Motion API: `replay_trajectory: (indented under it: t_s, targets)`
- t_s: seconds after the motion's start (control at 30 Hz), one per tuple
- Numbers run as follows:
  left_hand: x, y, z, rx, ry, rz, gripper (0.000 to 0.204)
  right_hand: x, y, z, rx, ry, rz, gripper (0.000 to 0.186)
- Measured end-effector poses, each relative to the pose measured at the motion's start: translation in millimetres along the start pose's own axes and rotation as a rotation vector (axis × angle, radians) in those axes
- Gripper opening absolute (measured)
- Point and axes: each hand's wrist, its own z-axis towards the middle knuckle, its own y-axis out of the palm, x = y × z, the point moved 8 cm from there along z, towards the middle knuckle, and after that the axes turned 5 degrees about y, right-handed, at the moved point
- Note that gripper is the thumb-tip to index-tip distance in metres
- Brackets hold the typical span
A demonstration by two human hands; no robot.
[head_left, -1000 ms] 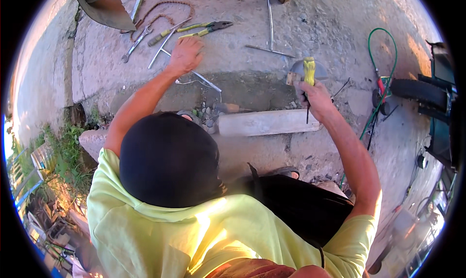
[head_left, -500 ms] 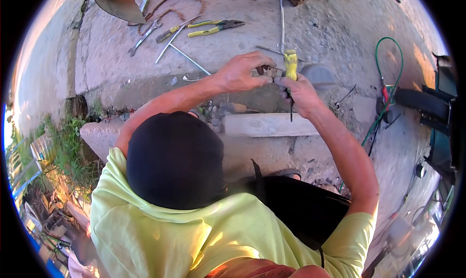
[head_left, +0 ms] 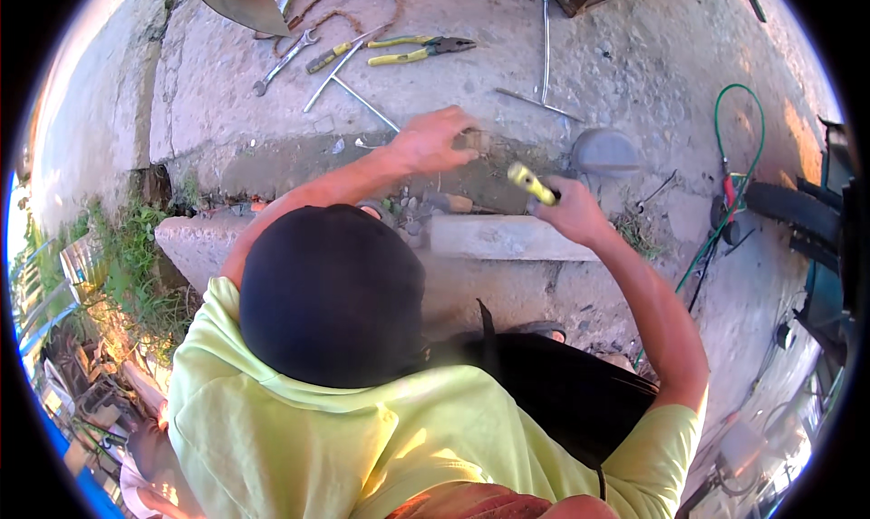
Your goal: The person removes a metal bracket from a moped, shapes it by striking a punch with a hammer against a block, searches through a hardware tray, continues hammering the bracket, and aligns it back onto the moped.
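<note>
My right hand (head_left: pixel 575 213) is closed around a yellow-handled screwdriver (head_left: pixel 533 184). Its handle leans up and to the left, while the blade does not show clearly. To the left, my left hand (head_left: pixel 435 141) has its fingers curled at a small, rusty-looking metal part (head_left: pixel 475 141), smeared by motion. Below the hands lie a pale block (head_left: pixel 507 236) and a tool with a brown handle (head_left: pixel 449 202). A grey rounded piece (head_left: pixel 605 151) rests on the concrete just beyond my right hand.
Pliers (head_left: pixel 421 50), a wrench (head_left: pixel 285 62), a small screwdriver (head_left: pixel 328 59) and a T-handle tool (head_left: pixel 349 86) lie at the far left. Another T-handle tool (head_left: pixel 546 57) is farther right. A green cable (head_left: pixel 763 120) loops at the right. My black-clad knee (head_left: pixel 331 297) stands nearer.
My right hand has drawn away from the left, down and to the right. The screwdriver has tipped from upright to leaning left. My left hand has shifted slightly.
</note>
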Motion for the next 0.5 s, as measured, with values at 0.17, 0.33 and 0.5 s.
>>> replay_trajectory:
  t_s: [0.17,0.33,0.5]
  targets:
    - [-22.1,11.1,-13.7,-0.035,-0.037,-0.006,0.050,44.6,27.2,-25.9,-0.057,-0.154,-0.413,0.045]
    - [-28.7,19.9,-15.7,-0.092,-0.114,-0.054,0.049,44.6,43.7,-55.1,-0.026,-0.263,-0.705,0.078]
    - [-34.6,16.2,-12.5,-0.045,-0.084,-0.084,0.046,55.6,58.1,-47.9,0.046,-0.239,-0.930,0.086]
